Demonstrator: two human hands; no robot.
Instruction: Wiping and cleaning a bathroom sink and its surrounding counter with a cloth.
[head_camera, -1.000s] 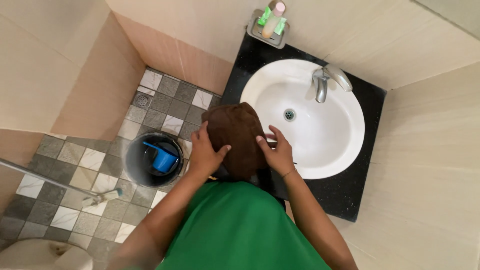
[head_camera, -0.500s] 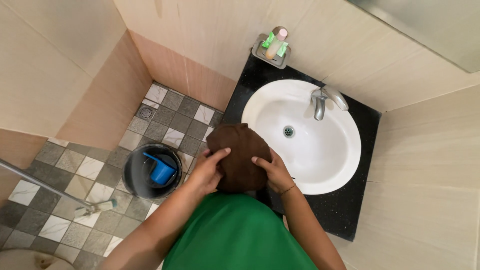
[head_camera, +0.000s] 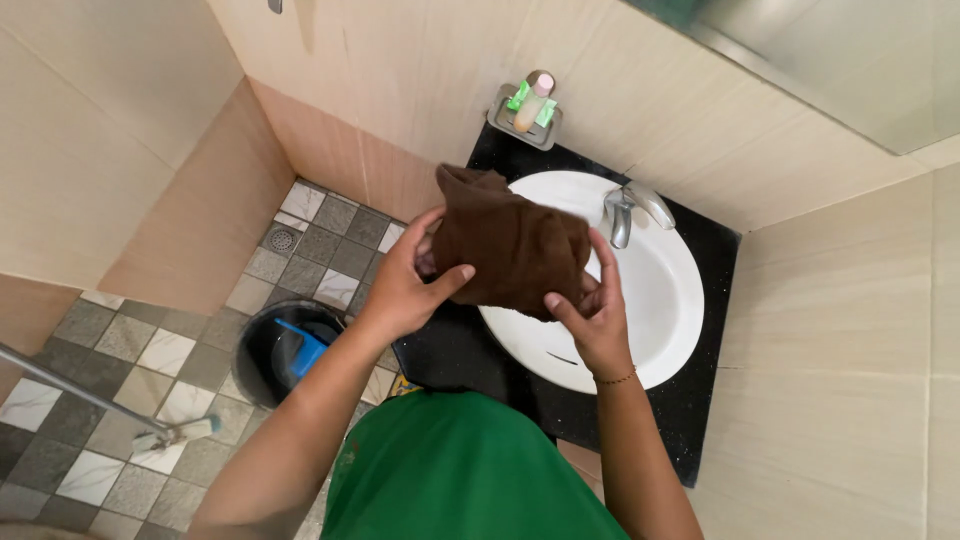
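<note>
Cloth (head_camera: 512, 250), brown, bunched over sink (head_camera: 660, 290); left hand (head_camera: 405, 290) and right hand (head_camera: 592, 318) both grip it. Loose grip could drop it into basin.

Looking straight down, we see a plain bright green top (head_camera: 460, 470) across the chest, with no print or pattern showing on the cloth. Both forearms are bare from the elbow on, so no sleeves reach them at all. A thin beaded bracelet (head_camera: 617, 379) circles the wrist below the right hand (head_camera: 600, 320), while the left hand (head_camera: 405, 285) wears nothing.
</note>
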